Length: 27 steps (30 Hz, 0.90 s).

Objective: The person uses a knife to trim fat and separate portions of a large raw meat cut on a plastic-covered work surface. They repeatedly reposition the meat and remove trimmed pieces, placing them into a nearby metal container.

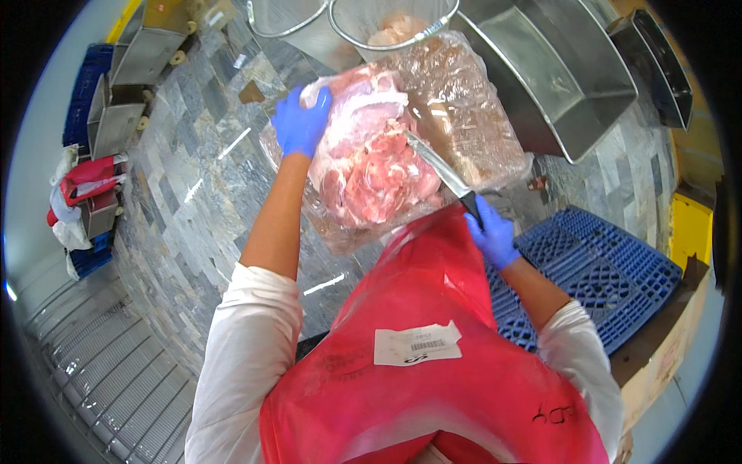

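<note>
Head view, gloved left hand (300, 124) gripping bagged raw meat (371, 162), right hand (492, 236) holding knife (437, 166)

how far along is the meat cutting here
Done: some pale pieces already lie in the mesh basket. In hand: the left hand grips the big raw meat slab on the plastic-covered board, while the right hand holds the knife with its blade on the meat. Left: the slab looks mostly whole, and the steel tray looks empty.
</note>
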{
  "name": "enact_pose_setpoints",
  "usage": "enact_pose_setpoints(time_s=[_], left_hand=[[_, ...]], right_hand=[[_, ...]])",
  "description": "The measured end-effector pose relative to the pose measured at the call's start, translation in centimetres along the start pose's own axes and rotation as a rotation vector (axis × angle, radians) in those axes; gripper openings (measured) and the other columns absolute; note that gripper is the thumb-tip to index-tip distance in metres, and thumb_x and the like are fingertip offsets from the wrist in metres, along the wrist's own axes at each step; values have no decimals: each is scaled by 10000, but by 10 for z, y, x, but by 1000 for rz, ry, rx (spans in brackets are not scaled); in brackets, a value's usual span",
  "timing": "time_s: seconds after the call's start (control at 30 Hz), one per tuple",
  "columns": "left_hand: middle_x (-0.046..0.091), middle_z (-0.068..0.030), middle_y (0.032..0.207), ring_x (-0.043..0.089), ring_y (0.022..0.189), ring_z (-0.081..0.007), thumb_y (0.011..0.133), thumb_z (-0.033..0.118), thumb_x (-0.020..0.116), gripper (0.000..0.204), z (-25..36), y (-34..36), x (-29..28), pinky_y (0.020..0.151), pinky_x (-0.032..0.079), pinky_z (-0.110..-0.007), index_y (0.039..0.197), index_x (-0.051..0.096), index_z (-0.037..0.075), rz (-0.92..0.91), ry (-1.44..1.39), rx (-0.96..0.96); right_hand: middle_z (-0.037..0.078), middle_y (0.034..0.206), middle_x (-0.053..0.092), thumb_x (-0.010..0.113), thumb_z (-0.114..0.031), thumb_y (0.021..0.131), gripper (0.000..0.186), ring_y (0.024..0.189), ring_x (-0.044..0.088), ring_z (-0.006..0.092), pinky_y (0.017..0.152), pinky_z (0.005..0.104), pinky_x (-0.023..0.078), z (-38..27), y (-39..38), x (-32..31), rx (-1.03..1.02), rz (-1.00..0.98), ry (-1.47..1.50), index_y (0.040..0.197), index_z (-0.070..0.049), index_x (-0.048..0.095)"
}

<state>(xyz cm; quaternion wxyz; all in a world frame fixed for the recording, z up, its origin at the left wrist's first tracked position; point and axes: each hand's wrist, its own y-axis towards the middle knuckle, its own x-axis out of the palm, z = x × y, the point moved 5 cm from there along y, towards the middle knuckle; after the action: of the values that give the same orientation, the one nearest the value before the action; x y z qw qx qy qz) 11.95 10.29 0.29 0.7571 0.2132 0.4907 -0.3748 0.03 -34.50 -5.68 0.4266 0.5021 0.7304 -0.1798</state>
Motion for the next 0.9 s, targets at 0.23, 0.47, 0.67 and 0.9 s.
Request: enact_pose_setpoints(time_s=[0.23, 0.47, 0.67, 0.9], left_hand=[[567, -256, 1417, 514, 1330, -466, 853, 688, 666, 835, -32, -12, -2, 1106, 435, -534, 1420, 609, 77, 19, -31, -87], [559, -283, 1412, 498, 1305, -496, 838, 680, 683, 845, -17, -34, -1, 1073, 463, -552, 1417, 603, 69, 143, -2, -111], [558, -271, 1411, 476, 1323, -497, 817, 676, 695, 864, -23, -45, -7, 1053, 477, -570, 1419, 597, 64, 182, -62, -162], [569, -277, 1401, 499, 1303, -502, 813, 697, 688, 868, -10, -53, -15, 1075, 458, -567, 1420, 612, 80, 163, -126, -222]], right_hand=[[211, 998, 732, 737, -262, 947, 522, 778, 732, 379, 702, 440, 595, -31, 14, -43, 125, -36, 73, 1423, -98, 601], [220, 942, 733, 720, -241, 957, 480, 801, 722, 399, 685, 437, 573, -89, 71, -193, 170, -516, -137, 1422, -163, 633], [247, 884, 704, 682, -305, 961, 384, 800, 685, 445, 694, 519, 549, -158, 194, -220, 19, -809, -346, 1308, -143, 697], [194, 782, 704, 625, -297, 991, 356, 735, 699, 408, 662, 533, 550, -224, 218, -199, -214, -879, -777, 1290, -108, 667]])
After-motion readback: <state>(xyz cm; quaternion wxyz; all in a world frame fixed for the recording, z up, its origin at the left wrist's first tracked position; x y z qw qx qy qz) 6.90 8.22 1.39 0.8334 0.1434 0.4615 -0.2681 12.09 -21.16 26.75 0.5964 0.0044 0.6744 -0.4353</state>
